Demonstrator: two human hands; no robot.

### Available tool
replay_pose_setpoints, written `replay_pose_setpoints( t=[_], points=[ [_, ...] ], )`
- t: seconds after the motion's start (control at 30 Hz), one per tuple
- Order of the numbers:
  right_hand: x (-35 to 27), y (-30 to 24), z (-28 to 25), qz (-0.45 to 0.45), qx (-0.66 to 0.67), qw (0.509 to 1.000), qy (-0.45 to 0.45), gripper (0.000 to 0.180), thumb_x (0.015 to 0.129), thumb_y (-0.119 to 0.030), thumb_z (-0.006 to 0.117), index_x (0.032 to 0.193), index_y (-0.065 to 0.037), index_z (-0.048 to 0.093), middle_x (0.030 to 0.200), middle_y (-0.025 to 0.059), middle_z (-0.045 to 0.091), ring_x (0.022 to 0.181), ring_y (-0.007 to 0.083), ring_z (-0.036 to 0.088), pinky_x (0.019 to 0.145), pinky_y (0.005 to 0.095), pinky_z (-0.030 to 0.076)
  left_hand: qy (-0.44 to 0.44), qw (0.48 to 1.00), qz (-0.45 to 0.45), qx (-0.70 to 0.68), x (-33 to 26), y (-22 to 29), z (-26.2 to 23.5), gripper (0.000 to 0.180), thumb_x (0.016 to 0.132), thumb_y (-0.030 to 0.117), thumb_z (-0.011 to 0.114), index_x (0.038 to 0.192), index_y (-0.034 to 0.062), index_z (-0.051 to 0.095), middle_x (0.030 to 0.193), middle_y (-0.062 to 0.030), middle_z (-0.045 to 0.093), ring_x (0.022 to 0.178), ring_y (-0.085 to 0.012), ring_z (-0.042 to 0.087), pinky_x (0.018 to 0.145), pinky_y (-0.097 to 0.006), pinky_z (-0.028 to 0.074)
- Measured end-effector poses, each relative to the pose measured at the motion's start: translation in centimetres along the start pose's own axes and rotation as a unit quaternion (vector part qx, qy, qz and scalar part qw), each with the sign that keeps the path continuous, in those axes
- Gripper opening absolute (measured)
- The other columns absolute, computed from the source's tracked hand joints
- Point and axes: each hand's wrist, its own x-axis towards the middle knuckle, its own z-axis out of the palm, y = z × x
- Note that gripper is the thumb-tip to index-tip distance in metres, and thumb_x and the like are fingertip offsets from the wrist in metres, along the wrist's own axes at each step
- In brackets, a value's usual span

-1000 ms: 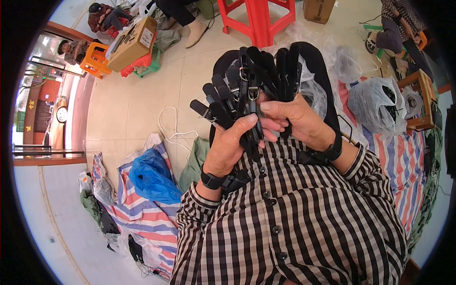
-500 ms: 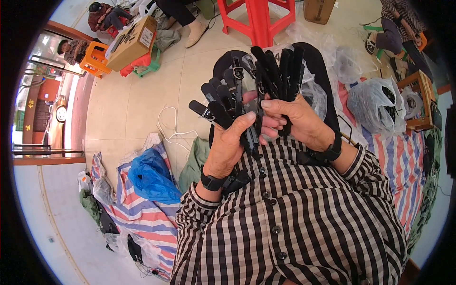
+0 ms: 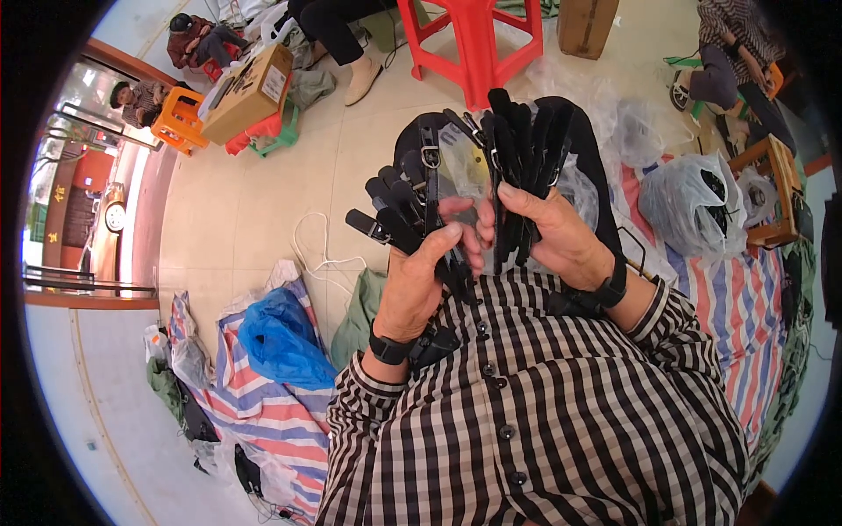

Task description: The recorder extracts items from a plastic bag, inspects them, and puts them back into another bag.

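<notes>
Several black straps with silver buckles [image 3: 402,202] fan out from my left hand [image 3: 410,294]. Its thumb presses them against the curled fingers, and their lower ends hang down toward my shirt. My right hand [image 3: 566,235] grips a second bunch of black straps [image 3: 524,145], which points up and away from me, with the thumb lying over it. Fingertips of both hands come close together between the bunches; whether they touch I cannot tell. The straps partly hide the fingers. Behind the hands, clear plastic [image 3: 463,167] lies over my lap.
A red plastic stool [image 3: 478,53] stands ahead. At right are a filled clear bag [image 3: 688,206] and a wooden stool [image 3: 776,197]; at left, a blue plastic bag [image 3: 285,337] on striped sheeting [image 3: 254,399]. A carton [image 3: 247,95] sits far left. Other people sit around.
My hands have drawn slightly apart, opening a wider gap between the two strap bunches. The right bunch has shifted right, and the left hand has dropped a little toward me.
</notes>
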Motion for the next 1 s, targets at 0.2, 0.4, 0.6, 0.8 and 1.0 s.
replay_pose_setpoints(
  t=[0.2,0.4,0.6,0.8,1.0],
  points=[
    [-0.2,-0.4,0.3,0.032,0.091,0.995,0.008,0.022,0.091,-0.025,0.056,0.097,-0.004,0.056,0.073,0.003,0.057,0.059,0.0113,0.052,0.052,0.0241,0.04,0.001,1.0,-0.003,-0.012,-0.1,0.3,0.0,0.035,0.088,0.014,0.054,0.117,-0.0053,0.049,0.072,-0.0115,0.059,0.06,-0.0185,0.058,0.057,-0.029,0.049],
    [-0.2,-0.7,0.1,0.062,0.126,0.99,-0.011,0.018,0.093,-0.023,0.055,0.09,-0.005,0.053,0.064,-0.0024,0.046,0.049,0.0049,0.04,0.044,0.0194,0.031,0.004,1.0,0.016,0.007,-0.2,0.5,0.5,0.037,0.088,0.014,0.052,0.12,-0.0049,0.048,0.066,-0.0116,0.057,0.054,-0.0176,0.054,0.051,-0.027,0.046],
    [-0.4,-0.6,0.3,0.041,0.098,0.994,0.01,0.021,0.091,-0.022,0.057,0.077,-0.011,0.047,0.056,-0.0071,0.034,0.045,0.0035,0.033,0.045,0.0199,0.029,0.004,1.0,0.002,-0.002,-0.4,0.4,0.0,0.041,0.089,0.019,0.052,0.123,-0.0044,0.045,0.069,-0.0142,0.059,0.052,-0.0179,0.055,0.05,-0.027,0.046],
    [0.0,0.4,0.0,0.0,0.107,0.994,0.015,0.025,0.092,-0.022,0.054,0.073,-0.009,0.046,0.057,-0.0049,0.035,0.047,0.0054,0.035,0.046,0.0209,0.03,-0.037,0.998,-0.038,-0.031,-0.6,0.6,0.5,0.045,0.091,0.027,0.046,0.125,-0.0027,0.044,0.075,-0.0146,0.061,0.056,-0.0185,0.057,0.051,-0.029,0.047],
    [-0.2,-0.4,0.6,0.067,0.091,0.993,0.029,0.024,0.092,-0.023,0.055,0.077,-0.003,0.054,0.058,-0.0031,0.04,0.048,0.0066,0.037,0.045,0.0217,0.031,-0.064,0.997,-0.02,-0.03,-0.3,0.2,0.0,0.042,0.091,0.022,0.046,0.124,-0.004,0.045,0.075,-0.015,0.061,0.06,-0.0195,0.06,0.054,-0.029,0.049]
  ],
)
